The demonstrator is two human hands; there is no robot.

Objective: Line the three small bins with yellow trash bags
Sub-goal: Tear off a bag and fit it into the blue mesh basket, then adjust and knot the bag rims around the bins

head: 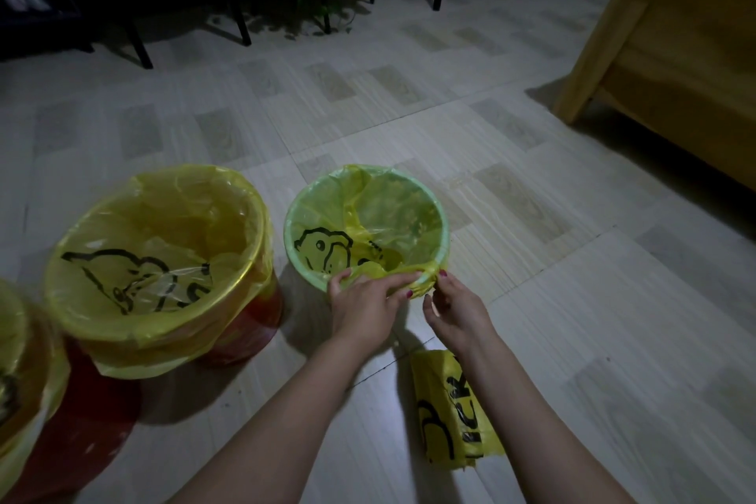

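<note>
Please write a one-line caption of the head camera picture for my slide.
Both hands, left hand and right hand, fit a yellow bag over the green bin rim.

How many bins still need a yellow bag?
Almost none. The red bin and the bin at the left edge already wear bags folded over their rims. On the green bin, the left hand and right hand are gathering the bag at the near rim. The spare roll lies unused.

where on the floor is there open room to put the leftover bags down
Bare tiles lie beyond the green bin, toward the wooden furniture. It is crowded at the left, around the red bins, and below the hands, where the bag roll lies.
</note>
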